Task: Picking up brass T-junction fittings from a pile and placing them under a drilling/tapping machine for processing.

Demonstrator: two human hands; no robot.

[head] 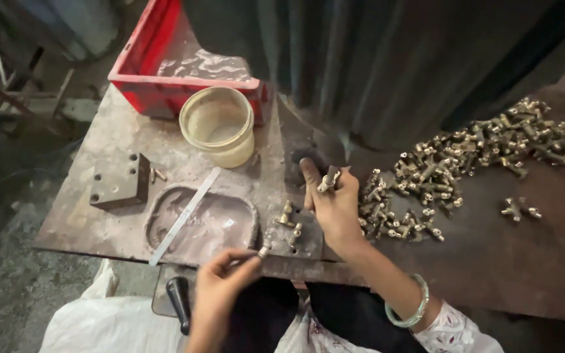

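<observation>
Left hand (220, 284) sits nearest the body, at the near edge of the metal bench (119, 137). Its fingers pinch a thin tool (246, 258), tip touching a small brass piece (264, 250) right at the edge; the tool's long axis runs roughly left-right.

Right hand (335, 206) is just beyond and to the right, gripping one brass fitting (328, 180) between thumb and fingers, the fitting's long axis tilted up and away.

Between the hands, two loose fittings (289, 222) stand on the bench, closer to the right hand.

The pile of brass fittings (439, 176) starts touching the right hand's far side and stretches away rightward, well apart from the left hand.

Farther left: shallow tray (237, 225) with a flat metal strip (184, 216) lying diagonally across it, drilled steel block (120, 181), then a round plastic tub (218, 125) and a red crate (158, 78) at the back.
</observation>
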